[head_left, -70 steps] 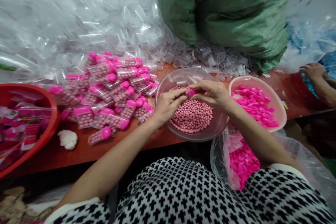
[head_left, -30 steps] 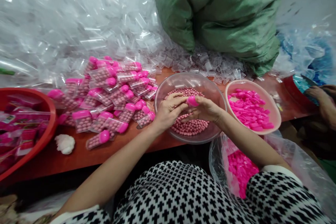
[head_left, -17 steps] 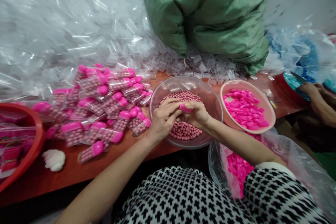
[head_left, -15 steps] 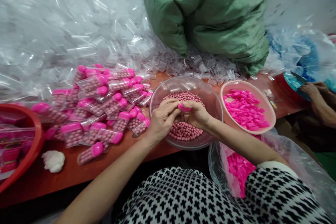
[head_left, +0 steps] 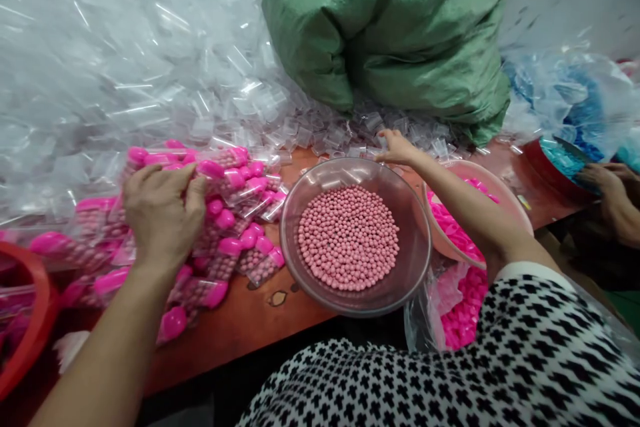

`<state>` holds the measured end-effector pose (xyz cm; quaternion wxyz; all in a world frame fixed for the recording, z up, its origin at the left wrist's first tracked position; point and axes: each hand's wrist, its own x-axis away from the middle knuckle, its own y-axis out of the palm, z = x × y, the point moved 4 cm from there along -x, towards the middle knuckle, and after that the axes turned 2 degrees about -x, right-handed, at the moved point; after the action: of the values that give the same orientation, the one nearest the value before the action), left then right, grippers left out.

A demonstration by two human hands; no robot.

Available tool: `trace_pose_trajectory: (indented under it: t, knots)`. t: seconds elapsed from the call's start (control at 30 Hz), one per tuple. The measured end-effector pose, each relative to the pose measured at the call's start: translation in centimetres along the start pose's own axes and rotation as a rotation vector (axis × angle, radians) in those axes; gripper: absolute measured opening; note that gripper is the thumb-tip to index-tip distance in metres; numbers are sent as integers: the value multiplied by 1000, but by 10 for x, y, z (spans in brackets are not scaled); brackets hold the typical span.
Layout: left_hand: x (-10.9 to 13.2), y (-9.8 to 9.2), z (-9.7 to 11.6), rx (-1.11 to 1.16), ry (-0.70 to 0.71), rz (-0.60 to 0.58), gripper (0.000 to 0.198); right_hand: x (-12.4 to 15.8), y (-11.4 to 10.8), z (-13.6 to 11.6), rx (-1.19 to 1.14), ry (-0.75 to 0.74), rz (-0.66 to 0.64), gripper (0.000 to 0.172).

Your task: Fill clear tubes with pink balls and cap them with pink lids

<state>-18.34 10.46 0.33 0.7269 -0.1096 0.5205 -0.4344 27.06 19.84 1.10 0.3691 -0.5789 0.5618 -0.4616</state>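
My left hand (head_left: 163, 210) is over the heap of clear bottles filled with pink beads and topped with pink caps (head_left: 175, 323). Its thumb stands apart from the bent fingers, whose tips are partly hidden; I see nothing held. Beyond the bowl's far rim, my right hand (head_left: 397, 147) reaches with spread fingers to the small clear empty containers (head_left: 330, 135). Nothing shows in its grasp. Between my arms sits a clear bowl (head_left: 293, 250) of loose pink beads (head_left: 349, 238). A pale pink basin (head_left: 517, 203) of pink caps (head_left: 453, 227) lies partly under my right forearm.
A large green sack (head_left: 400, 33) rests behind the bowl, beside a high mound of clear plastic pieces (head_left: 125, 47). A red tub (head_left: 37, 320) stands at left, near a white wad (head_left: 70, 350). At far right, another person's hands (head_left: 607, 190) work by blue pieces (head_left: 563, 160).
My hands have parted from above the bowl, where they held a pink-capped piece. The left went to the bottle heap, the right to the empty containers. The view has shifted slightly.
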Motion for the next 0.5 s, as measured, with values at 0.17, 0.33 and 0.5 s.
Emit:
trace_pose_trajectory:
  t: [0.17, 0.33, 0.5]
  knots:
    - [-3, 20, -11, -57, -56, -23, 43, -35, 42, 6, 139, -65, -221, 101]
    - [-9, 23, -6, -66, -104, -1, 37, -42, 64, 3, 242, -325, -194, 75]
    - [-9, 19, 14, -4, -32, 5, 36, -38, 65, 4, 124, -362, -71, 50]
